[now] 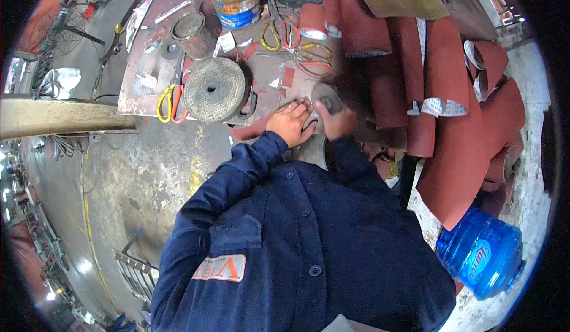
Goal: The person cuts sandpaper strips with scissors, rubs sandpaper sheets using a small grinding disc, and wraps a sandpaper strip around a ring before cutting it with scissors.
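Navy shirt (285,231) right up close, buttoned down the front, sleeves reaching to the table (267,78). And just ahead, the action: a round dark tool (323,94), blurred, at the near edge of the table. Right hand (341,122) has it, fingers closed around it, a firm-looking grip! Left hand (291,120) is just beside, palm down, fingers extended, thumb apart; an open grip, and I cannot tell whether it pins anything. Over to the left, a thick disc (202,102) with a rough top and a central hole, scissors (177,78) beside it. Further back, a grimy can (193,40) and a blue-and-yellow bucket (236,8), more scissors (278,23) near that. Out right, red-brown sheets (407,65), some rolled, spill over the side, and below them, a big blue bottle (490,252)!
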The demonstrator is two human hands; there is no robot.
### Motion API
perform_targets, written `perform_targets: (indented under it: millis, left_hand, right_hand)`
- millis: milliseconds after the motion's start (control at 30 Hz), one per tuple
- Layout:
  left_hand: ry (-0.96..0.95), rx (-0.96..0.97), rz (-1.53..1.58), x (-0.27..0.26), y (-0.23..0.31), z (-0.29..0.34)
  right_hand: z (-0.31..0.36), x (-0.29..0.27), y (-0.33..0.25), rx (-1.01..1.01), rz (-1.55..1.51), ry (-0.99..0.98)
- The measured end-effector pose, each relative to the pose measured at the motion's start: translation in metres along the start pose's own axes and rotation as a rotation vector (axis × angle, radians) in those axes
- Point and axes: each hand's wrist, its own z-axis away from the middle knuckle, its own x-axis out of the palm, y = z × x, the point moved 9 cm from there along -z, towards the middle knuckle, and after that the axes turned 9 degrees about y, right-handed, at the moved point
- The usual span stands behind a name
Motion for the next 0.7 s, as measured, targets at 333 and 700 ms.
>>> perform_targets:
  millis: [333, 700]
  left_hand:
    - [-0.034, -0.034, 0.000, -0.001, 0.001, 0.004]
    - [-0.045, -0.043, 0.026, -0.001, -0.003, 0.003]
  right_hand:
    - [-0.008, 0.002, -0.021, 0.035, 0.020, -0.141]
    - [-0.015, 0.001, -0.028, -0.087, -0.034, -0.164]
